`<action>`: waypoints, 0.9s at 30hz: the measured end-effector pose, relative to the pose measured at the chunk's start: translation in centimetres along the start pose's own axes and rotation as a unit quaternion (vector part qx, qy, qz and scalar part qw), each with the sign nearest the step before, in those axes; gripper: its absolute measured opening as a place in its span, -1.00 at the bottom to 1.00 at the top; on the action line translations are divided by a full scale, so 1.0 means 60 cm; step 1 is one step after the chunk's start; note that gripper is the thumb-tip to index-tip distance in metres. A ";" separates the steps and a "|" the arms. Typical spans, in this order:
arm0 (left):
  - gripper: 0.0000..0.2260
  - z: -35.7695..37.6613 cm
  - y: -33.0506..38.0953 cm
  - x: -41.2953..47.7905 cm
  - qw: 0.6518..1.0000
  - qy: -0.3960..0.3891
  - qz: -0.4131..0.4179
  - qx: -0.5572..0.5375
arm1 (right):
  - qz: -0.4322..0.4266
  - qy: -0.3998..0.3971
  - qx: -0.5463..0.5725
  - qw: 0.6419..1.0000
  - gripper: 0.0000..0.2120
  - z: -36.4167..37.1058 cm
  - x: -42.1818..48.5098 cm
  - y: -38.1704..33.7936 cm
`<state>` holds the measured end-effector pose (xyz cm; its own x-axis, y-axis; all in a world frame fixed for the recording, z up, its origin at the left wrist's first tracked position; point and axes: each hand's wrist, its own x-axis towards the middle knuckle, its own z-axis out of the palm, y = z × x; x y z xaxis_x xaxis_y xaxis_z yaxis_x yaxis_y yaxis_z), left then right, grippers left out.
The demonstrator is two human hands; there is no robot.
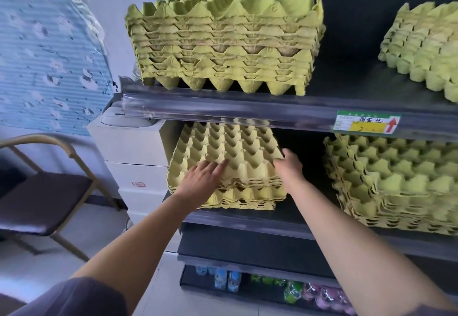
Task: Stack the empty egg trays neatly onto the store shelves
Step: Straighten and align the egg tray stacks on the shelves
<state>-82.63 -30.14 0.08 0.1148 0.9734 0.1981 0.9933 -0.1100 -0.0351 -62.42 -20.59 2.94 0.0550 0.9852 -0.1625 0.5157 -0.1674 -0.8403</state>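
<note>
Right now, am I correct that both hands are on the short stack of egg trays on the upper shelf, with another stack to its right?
Not quite: in the head view the left hand and right hand are on the short stack of egg trays on the shelf below, not the upper one. Another stack does stand to its right.

Left hand [199, 180] reached forward, flat, fingers [219, 166] straight; right hand [288, 167] grips egg tray [230, 147] edge.
</note>
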 end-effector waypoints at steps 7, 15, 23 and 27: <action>-0.36 0.012 0.032 0.011 0.999 -0.028 0.011 0.019 | 0.023 -0.005 0.023 0.999 -0.55 -0.006 0.024 0.035; 0.05 0.069 0.016 -0.033 0.995 -0.032 0.015 0.092 | 0.149 -0.113 0.111 0.976 -0.47 0.013 0.013 0.076; 0.12 0.042 -0.041 -0.001 0.987 0.003 0.044 0.153 | 0.124 -0.073 0.153 0.978 -0.51 0.032 0.002 0.067; 0.09 0.035 -0.069 0.010 0.986 0.033 0.043 0.155 | 0.128 -0.050 0.180 0.974 -0.47 0.049 -0.009 0.044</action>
<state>-86.70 -28.70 -1.70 0.2090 0.9470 0.2438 0.9296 -0.1151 -0.3501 -63.59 -21.70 -0.72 0.0501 0.9044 -0.4238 0.1618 -0.4261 -0.8901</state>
